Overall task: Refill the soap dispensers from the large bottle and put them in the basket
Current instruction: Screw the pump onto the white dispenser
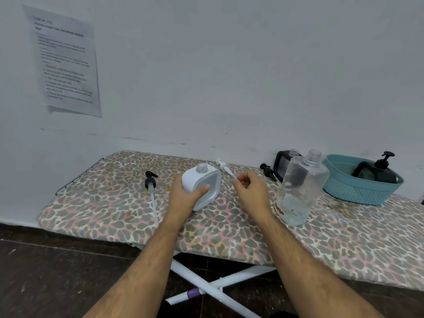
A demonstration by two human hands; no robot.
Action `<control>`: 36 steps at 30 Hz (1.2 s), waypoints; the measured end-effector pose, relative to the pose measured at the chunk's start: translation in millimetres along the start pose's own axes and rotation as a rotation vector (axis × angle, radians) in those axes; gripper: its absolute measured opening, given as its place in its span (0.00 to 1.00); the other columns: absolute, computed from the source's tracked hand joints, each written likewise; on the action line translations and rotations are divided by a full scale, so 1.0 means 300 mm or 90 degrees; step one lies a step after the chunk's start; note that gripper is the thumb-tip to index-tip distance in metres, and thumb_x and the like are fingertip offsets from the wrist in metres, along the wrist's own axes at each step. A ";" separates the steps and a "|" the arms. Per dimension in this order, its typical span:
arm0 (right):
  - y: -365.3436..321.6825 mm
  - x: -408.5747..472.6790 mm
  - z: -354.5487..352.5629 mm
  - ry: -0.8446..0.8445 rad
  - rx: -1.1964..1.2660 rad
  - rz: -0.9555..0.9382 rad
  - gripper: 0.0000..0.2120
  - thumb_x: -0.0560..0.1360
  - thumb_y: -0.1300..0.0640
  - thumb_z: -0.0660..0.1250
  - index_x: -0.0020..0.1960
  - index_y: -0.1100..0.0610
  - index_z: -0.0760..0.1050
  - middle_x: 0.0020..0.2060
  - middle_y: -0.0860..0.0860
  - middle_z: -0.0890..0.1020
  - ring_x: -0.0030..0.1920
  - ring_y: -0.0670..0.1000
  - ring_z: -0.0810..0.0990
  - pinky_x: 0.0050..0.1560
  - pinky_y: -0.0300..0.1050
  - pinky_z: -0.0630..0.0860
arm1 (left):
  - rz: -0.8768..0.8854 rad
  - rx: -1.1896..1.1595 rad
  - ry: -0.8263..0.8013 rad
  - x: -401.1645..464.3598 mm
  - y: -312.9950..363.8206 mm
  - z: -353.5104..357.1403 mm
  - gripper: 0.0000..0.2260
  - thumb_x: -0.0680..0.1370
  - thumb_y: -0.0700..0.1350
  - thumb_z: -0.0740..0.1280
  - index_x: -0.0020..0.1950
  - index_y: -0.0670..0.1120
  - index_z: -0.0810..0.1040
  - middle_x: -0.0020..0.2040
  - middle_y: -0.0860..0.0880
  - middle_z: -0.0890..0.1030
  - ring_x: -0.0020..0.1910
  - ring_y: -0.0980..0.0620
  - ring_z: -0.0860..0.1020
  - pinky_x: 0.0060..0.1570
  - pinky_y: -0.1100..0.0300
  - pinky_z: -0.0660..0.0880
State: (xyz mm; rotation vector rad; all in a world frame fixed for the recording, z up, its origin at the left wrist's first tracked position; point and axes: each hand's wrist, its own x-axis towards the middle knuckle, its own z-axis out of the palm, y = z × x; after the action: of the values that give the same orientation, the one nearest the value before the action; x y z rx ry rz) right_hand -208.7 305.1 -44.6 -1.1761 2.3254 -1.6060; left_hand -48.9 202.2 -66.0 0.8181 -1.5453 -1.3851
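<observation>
My left hand [187, 196] grips a white soap dispenser [205, 181] with its pump off, tilted on the leopard-print board [114, 198]. My right hand [250, 191] pinches the tube of a white pump [223, 166] that lies just behind the dispenser. The large clear bottle [300, 189] stands uncapped to the right of my right hand, nearly empty. A black dispenser [283, 165] without a pump stands behind the bottle. A teal basket [360, 189] at the right holds a black dispenser [380, 171] with its pump on.
A black pump with a long tube [151, 187] lies on the board to the left. Another black pump [267, 171] lies beside the open black dispenser. A printed sheet [65, 60] hangs on the wall. The board's white legs [206, 283] cross below.
</observation>
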 end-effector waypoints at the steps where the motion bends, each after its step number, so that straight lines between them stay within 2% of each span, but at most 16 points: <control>1: -0.001 0.027 0.015 0.000 -0.007 -0.001 0.03 0.76 0.52 0.68 0.45 0.49 0.75 0.40 0.45 0.79 0.39 0.45 0.78 0.38 0.39 0.73 | 0.001 -0.012 0.009 0.004 -0.010 0.003 0.26 0.72 0.46 0.79 0.65 0.54 0.72 0.58 0.51 0.79 0.53 0.51 0.81 0.45 0.56 0.81; 4: -0.004 0.109 0.049 0.001 -0.029 -0.007 0.03 0.76 0.52 0.68 0.45 0.49 0.74 0.40 0.44 0.79 0.38 0.44 0.77 0.36 0.39 0.71 | 0.003 -0.019 0.014 0.015 -0.029 -0.002 0.25 0.72 0.45 0.79 0.63 0.58 0.72 0.58 0.52 0.79 0.52 0.54 0.81 0.43 0.59 0.80; 6: -0.006 0.169 0.068 0.001 -0.064 -0.011 0.04 0.76 0.51 0.68 0.46 0.50 0.74 0.40 0.44 0.79 0.38 0.42 0.76 0.35 0.39 0.69 | 0.011 -0.012 0.010 0.018 -0.034 -0.010 0.24 0.72 0.44 0.79 0.59 0.63 0.72 0.57 0.54 0.78 0.49 0.60 0.81 0.40 0.65 0.79; 9: 0.004 0.246 0.095 0.000 -0.122 0.017 0.08 0.75 0.50 0.67 0.51 0.53 0.76 0.44 0.46 0.80 0.41 0.45 0.77 0.39 0.44 0.75 | 0.020 0.001 0.020 0.011 -0.037 -0.014 0.25 0.71 0.45 0.79 0.56 0.66 0.70 0.56 0.57 0.77 0.48 0.65 0.79 0.38 0.69 0.77; 11: 0.021 0.290 0.121 -0.012 -0.151 0.042 0.11 0.75 0.49 0.67 0.54 0.54 0.76 0.47 0.48 0.81 0.43 0.47 0.78 0.43 0.47 0.77 | 0.020 0.011 0.033 0.010 -0.048 -0.015 0.25 0.71 0.45 0.79 0.59 0.64 0.71 0.56 0.57 0.78 0.51 0.61 0.79 0.42 0.65 0.79; 13: 0.032 0.332 0.146 -0.034 -0.176 0.052 0.15 0.75 0.48 0.67 0.57 0.55 0.77 0.50 0.49 0.81 0.46 0.49 0.77 0.44 0.46 0.74 | 0.019 0.016 0.038 0.010 -0.056 -0.014 0.26 0.71 0.46 0.78 0.63 0.60 0.72 0.57 0.57 0.79 0.54 0.56 0.80 0.49 0.56 0.81; 17: 0.044 0.407 0.190 -0.079 -0.199 0.073 0.23 0.74 0.45 0.68 0.64 0.57 0.75 0.57 0.52 0.81 0.49 0.51 0.78 0.50 0.47 0.75 | 0.025 0.016 0.035 0.010 -0.061 -0.012 0.27 0.71 0.47 0.78 0.66 0.58 0.71 0.58 0.58 0.78 0.56 0.56 0.80 0.51 0.55 0.80; 19: 0.050 0.434 0.212 -0.119 -0.209 0.084 0.23 0.74 0.43 0.69 0.60 0.59 0.77 0.53 0.52 0.81 0.45 0.51 0.77 0.47 0.46 0.74 | 0.025 0.018 0.035 0.009 -0.070 -0.008 0.27 0.72 0.46 0.78 0.67 0.57 0.71 0.58 0.57 0.78 0.56 0.56 0.79 0.51 0.56 0.80; 21: 0.057 0.460 0.236 -0.164 -0.219 0.097 0.19 0.73 0.41 0.69 0.43 0.59 0.77 0.38 0.51 0.81 0.37 0.52 0.78 0.38 0.45 0.73 | 0.022 0.023 0.038 0.011 -0.077 -0.007 0.28 0.72 0.46 0.78 0.68 0.56 0.70 0.58 0.57 0.78 0.56 0.57 0.79 0.51 0.56 0.80; 22: 0.058 0.469 0.244 -0.178 -0.226 0.107 0.21 0.73 0.39 0.69 0.38 0.59 0.76 0.32 0.51 0.79 0.33 0.52 0.77 0.34 0.45 0.71 | 0.022 0.027 0.040 0.011 -0.077 -0.007 0.28 0.72 0.46 0.78 0.68 0.56 0.70 0.58 0.58 0.78 0.56 0.57 0.79 0.51 0.56 0.80; 28: 0.064 0.492 0.286 -0.204 -0.270 0.144 0.24 0.71 0.37 0.71 0.35 0.58 0.76 0.28 0.51 0.79 0.27 0.50 0.75 0.29 0.41 0.68 | 0.022 0.040 0.041 0.024 -0.089 -0.020 0.28 0.71 0.47 0.78 0.67 0.57 0.70 0.58 0.60 0.78 0.54 0.61 0.78 0.51 0.60 0.78; 31: 0.072 0.496 0.286 -0.200 -0.266 0.165 0.18 0.71 0.44 0.74 0.37 0.58 0.77 0.27 0.50 0.78 0.25 0.48 0.75 0.26 0.39 0.67 | 0.020 0.042 0.037 0.026 -0.087 -0.018 0.29 0.68 0.51 0.77 0.66 0.58 0.70 0.57 0.60 0.78 0.54 0.62 0.79 0.50 0.61 0.78; 34: 0.088 0.496 0.268 -0.198 -0.206 0.205 0.15 0.69 0.53 0.75 0.32 0.58 0.74 0.21 0.49 0.74 0.17 0.46 0.71 0.18 0.33 0.64 | 0.015 0.039 0.030 0.025 -0.088 -0.011 0.30 0.67 0.53 0.76 0.67 0.57 0.70 0.57 0.59 0.78 0.54 0.60 0.79 0.50 0.59 0.79; 36: 0.086 0.490 0.258 -0.203 -0.152 0.214 0.15 0.68 0.55 0.76 0.32 0.59 0.73 0.23 0.51 0.75 0.19 0.48 0.72 0.21 0.36 0.66 | 0.013 0.040 0.032 0.026 -0.093 -0.015 0.31 0.67 0.53 0.76 0.68 0.57 0.70 0.58 0.58 0.78 0.55 0.59 0.79 0.51 0.58 0.79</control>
State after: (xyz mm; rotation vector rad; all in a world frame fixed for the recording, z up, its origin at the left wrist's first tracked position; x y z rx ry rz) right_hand -289.9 158.1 -50.5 -0.9278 2.3831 -0.9763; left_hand -50.4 188.8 -92.1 0.8655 -1.5605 -1.2976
